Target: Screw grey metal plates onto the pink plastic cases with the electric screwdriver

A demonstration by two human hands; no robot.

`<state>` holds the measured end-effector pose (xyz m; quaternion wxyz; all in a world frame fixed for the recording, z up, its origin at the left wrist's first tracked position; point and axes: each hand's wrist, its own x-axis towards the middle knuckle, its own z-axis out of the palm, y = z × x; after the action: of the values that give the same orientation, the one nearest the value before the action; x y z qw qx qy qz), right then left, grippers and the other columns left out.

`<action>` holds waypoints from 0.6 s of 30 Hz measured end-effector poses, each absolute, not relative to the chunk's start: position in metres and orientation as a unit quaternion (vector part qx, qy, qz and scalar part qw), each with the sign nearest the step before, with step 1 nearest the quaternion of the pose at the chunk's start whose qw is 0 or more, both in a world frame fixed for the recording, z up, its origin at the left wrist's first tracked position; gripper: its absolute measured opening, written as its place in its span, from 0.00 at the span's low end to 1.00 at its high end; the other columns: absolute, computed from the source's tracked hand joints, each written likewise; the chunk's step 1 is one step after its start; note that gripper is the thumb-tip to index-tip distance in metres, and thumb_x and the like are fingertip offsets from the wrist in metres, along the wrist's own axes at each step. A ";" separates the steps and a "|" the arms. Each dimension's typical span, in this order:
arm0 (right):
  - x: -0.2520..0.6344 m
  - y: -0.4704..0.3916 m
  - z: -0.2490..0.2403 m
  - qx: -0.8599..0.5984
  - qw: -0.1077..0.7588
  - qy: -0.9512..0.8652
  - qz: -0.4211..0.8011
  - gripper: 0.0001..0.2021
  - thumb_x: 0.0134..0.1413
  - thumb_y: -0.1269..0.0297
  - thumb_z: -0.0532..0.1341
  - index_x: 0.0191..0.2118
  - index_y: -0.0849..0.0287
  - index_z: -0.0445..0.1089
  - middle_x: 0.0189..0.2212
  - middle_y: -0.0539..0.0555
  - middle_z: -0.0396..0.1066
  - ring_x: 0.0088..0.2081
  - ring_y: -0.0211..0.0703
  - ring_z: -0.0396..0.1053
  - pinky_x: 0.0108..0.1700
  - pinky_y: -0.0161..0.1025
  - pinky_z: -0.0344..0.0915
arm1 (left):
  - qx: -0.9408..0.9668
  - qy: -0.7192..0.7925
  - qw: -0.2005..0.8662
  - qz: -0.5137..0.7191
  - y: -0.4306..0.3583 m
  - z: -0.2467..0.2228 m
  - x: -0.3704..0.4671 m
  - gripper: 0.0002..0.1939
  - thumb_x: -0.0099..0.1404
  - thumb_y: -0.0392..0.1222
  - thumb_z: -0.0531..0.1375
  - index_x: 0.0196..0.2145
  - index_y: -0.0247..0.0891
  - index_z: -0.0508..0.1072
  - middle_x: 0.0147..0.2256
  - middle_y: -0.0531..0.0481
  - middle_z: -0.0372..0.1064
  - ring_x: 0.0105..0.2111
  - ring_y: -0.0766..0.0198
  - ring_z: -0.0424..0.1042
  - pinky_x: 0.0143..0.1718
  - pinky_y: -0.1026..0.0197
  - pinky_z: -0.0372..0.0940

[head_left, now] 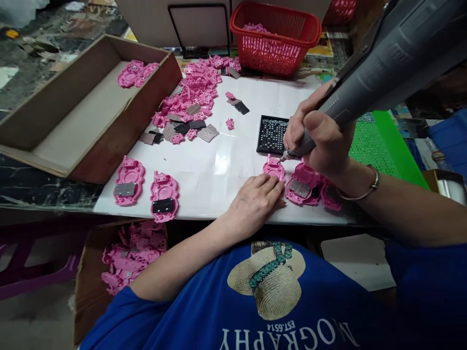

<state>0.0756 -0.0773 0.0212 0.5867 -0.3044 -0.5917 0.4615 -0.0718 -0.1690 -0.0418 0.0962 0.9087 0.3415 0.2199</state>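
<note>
My right hand (321, 138) is wrapped round a grey electric screwdriver (379, 73), which slants down to the left. Its tip meets the top edge of a pink plastic shell (273, 167) on the table. Over the lower part of that shell my left hand (257, 199) is closed, fingers together, pinning it down and hiding much of it. Just right of it lie more pink shells (302, 187), one with a grey cover plate (299, 188). Behind the screwdriver tip sits a black screw tray (273, 133) with small metal screws.
Two shells with plates (129, 182) lie at the left. A heap of pink parts (193, 92) and loose plates spreads behind, near an open cardboard box (91, 112). A red basket (275, 43) stands at the back; a green tray (394, 146) is right. Below, a carton holds pink pieces (134, 253).
</note>
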 end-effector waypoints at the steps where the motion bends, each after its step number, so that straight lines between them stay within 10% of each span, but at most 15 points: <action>1: 0.076 -0.077 0.020 -0.298 0.581 -0.601 0.461 0.15 0.48 0.50 0.70 0.30 0.49 0.65 0.17 0.42 0.60 0.15 0.36 0.56 0.17 0.39 0.53 | 0.908 0.343 0.098 0.219 -0.169 -0.042 -0.072 0.18 0.76 0.46 0.54 0.54 0.29 0.69 0.52 0.38 0.73 0.51 0.53 0.69 0.48 0.53 0.68; 18: 0.098 -0.064 0.069 -0.256 0.686 -0.563 0.384 0.15 0.48 0.51 0.69 0.36 0.52 0.67 0.15 0.41 0.59 0.15 0.35 0.54 0.18 0.39 0.51 | 0.909 0.271 0.115 0.294 -0.157 -0.041 -0.053 0.17 0.75 0.44 0.54 0.56 0.32 0.71 0.55 0.37 0.73 0.54 0.55 0.70 0.55 0.49 0.70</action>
<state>0.0985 -0.0643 0.0687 0.6855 -0.2559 -0.5633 0.3838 -0.0528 -0.1570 -0.0407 0.1149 0.9094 0.2706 0.2942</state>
